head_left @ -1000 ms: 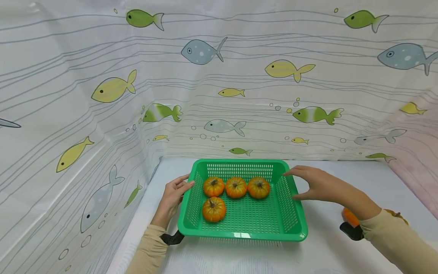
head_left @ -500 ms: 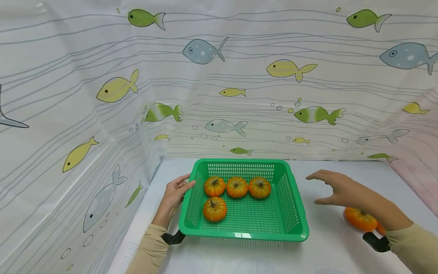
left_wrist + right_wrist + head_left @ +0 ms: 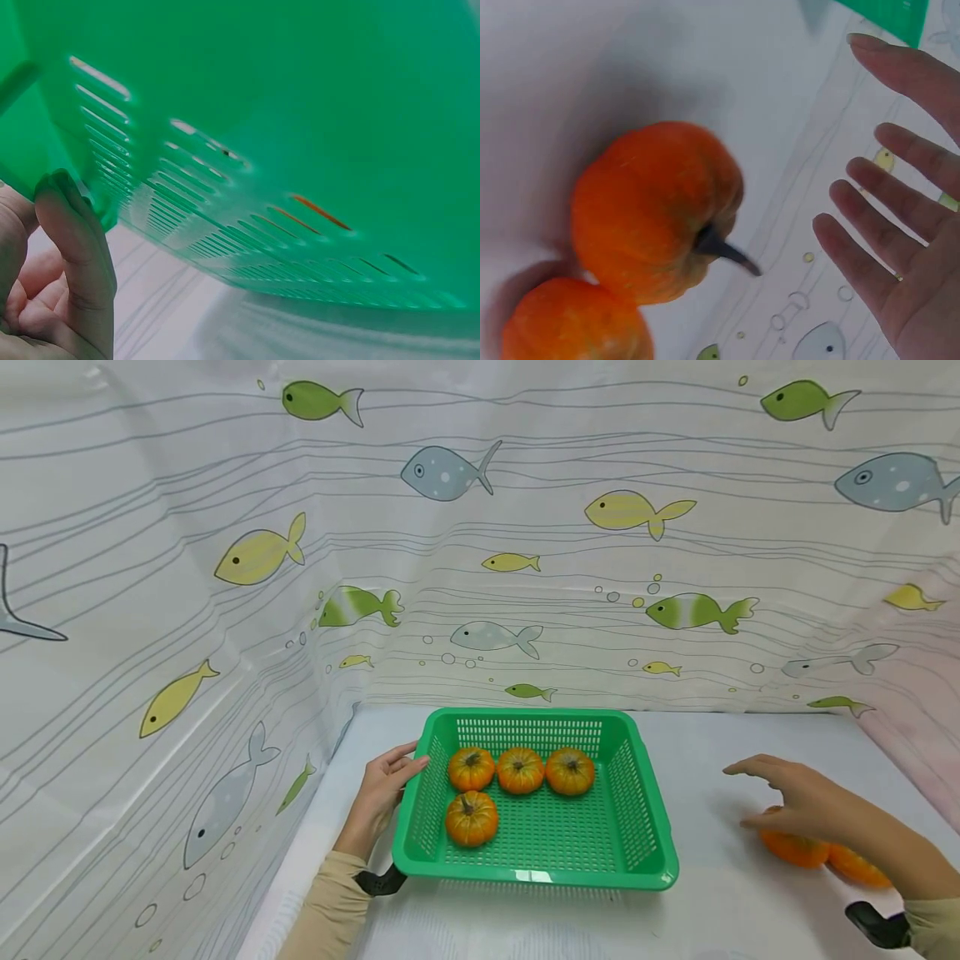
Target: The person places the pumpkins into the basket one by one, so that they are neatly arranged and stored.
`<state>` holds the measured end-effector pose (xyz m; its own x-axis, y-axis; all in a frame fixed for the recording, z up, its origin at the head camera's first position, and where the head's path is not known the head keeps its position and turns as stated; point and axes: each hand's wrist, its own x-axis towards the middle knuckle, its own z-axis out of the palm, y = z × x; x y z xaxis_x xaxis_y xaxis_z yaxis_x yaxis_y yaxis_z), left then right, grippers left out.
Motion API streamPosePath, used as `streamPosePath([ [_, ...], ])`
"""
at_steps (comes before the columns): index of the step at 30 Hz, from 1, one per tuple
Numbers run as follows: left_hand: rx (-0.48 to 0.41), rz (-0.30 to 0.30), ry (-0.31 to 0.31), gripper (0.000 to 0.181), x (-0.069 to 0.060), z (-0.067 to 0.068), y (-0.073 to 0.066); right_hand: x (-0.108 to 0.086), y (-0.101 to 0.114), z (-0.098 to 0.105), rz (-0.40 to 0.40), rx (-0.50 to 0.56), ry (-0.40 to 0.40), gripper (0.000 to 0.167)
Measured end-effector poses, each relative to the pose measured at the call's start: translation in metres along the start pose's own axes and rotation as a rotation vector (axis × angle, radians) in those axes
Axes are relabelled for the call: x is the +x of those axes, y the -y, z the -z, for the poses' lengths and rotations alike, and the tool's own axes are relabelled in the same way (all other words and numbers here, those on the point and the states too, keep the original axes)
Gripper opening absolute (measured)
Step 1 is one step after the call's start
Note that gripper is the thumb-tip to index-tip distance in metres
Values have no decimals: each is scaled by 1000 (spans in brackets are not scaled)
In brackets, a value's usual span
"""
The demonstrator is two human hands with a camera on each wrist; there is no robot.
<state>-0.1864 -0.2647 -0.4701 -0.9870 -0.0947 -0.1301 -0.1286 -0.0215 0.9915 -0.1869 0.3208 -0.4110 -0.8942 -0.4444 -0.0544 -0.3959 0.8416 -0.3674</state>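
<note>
In the head view, a green plastic basket [image 3: 600,880] stands on the table with several small orange pumpkins [image 3: 521,771] in its left and back part. My left hand [image 3: 380,793] holds the basket's left rim; the left wrist view shows bent fingers [image 3: 79,259] at the green edge. To the right of the basket, my right hand [image 3: 810,806] hovers, fingers spread and holding nothing, partly covering a pumpkin [image 3: 797,850]. A second pumpkin [image 3: 858,866] lies beside it. Both appear in the right wrist view, where the nearer pumpkin [image 3: 652,214] has a dark stem.
A white sheet with printed fish [image 3: 495,635] hangs behind the table and along its left side. The pale tabletop [image 3: 705,743] extends to the right of the basket. A pinkish sheet [image 3: 930,693] borders the right side.
My right hand has moved from the basket's right rim, rightward and down to the pumpkins outside it. My left hand and the basket stay practically in place.
</note>
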Motion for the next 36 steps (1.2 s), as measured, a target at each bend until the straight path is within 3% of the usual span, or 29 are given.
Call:
streamPosePath([
  [16, -5, 6, 6, 51, 1, 1, 2, -26, -53, -13, -65, -58, 74, 68],
  [25, -8, -2, 9, 51, 2, 1, 2, -30, -63, -19, -108, -11, 97, 66],
  [36, -1, -4, 3, 50, 2, 0, 3, -34, -70, -25, -83, -78, 56, 67],
])
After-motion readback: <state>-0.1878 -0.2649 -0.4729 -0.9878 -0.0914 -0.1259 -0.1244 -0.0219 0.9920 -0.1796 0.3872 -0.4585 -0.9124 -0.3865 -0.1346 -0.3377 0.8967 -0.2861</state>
